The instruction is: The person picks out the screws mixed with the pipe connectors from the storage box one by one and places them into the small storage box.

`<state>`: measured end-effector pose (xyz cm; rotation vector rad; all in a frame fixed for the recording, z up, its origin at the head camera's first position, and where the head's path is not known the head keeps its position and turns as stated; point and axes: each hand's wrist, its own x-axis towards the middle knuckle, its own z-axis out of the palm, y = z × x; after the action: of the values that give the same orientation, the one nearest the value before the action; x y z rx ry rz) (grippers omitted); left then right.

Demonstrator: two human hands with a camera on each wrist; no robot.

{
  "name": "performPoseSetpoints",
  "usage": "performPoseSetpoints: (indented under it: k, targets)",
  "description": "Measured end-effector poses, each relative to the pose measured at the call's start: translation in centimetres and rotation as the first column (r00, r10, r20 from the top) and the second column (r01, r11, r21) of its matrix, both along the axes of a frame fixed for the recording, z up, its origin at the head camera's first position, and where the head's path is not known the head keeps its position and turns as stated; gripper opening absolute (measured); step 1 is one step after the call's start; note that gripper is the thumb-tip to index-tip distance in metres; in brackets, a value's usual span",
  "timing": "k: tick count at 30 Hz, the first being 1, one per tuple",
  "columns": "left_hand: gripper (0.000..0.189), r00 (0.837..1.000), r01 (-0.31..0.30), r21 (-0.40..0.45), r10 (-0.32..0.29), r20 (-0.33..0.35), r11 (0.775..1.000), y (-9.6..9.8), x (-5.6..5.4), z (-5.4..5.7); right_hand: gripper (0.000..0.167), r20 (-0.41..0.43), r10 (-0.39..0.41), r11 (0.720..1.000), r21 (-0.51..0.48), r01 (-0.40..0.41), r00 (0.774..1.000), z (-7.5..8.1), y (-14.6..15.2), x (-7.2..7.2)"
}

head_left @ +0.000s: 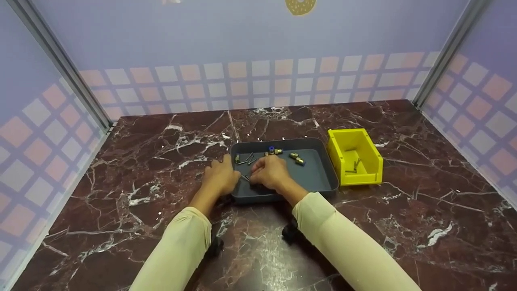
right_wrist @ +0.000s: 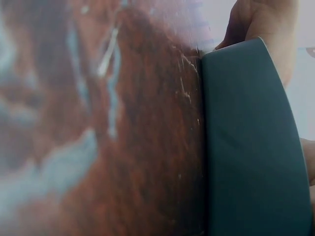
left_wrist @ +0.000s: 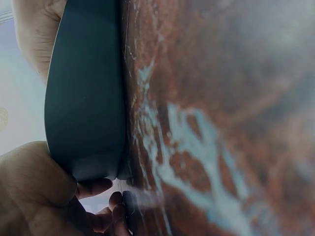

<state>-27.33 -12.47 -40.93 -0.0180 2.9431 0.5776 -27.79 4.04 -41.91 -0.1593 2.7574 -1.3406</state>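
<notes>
A shallow dark grey tray [head_left: 315, 178] stands on the marbled table with small metal parts in it. At its left side my left hand [head_left: 220, 176] grips the wall; the left wrist view shows the thumb by the corner of the tray [left_wrist: 86, 98] and the fingers curled beyond. My right hand [head_left: 270, 171] reaches down inside, fingers bent, fingertips right at a thin screw [head_left: 245, 178]; whether they pinch it I cannot tell. Farther back in the tray lie several screws [head_left: 251, 158] and brass fittings [head_left: 297, 158] with blue ends. The right wrist view shows mostly the tray's outer wall [right_wrist: 253, 142].
Just right of the tray stands a yellow bin [head_left: 373, 178], open at the front, with a few screws [head_left: 355, 165] inside. White specks dot the table [head_left: 424, 202]. Patterned panels [head_left: 258, 48] enclose the back and both sides.
</notes>
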Motion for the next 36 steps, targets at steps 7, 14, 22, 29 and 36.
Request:
performPoseSetpoints:
  k: [7,14,22,29,36]
  targets:
    - [0.062,1.0,0.011,0.003,-0.011,0.028,1.0,0.0,0.0,0.0,0.015,-0.068,0.021,0.995,0.095,-0.015,0.997,0.2,-0.2,0.3]
    - [0.061,1.0,0.008,0.011,-0.008,0.009,1.0,0.1,0.1,-0.3,0.012,-0.082,-0.007,0.988,0.154,0.02,0.997,0.4,0.0,0.6]
    - [0.061,1.0,0.001,0.016,-0.001,-0.006,1.0,-0.1,0.0,-0.2,0.009,-0.067,-0.018,0.978,0.204,0.032,0.998,0.8,1.7,0.5]
    - [0.062,1.0,0.006,0.013,-0.006,-0.007,1.0,-0.1,-0.1,-0.1,0.01,-0.141,-0.013,0.955,0.293,0.055,0.99,1.3,4.0,0.5]
    - [0.063,1.0,-0.001,0.007,0.0,0.019,1.0,-0.1,-0.1,-0.2,0.009,-0.088,-0.032,0.952,0.3,0.057,0.996,1.5,7.2,0.4]
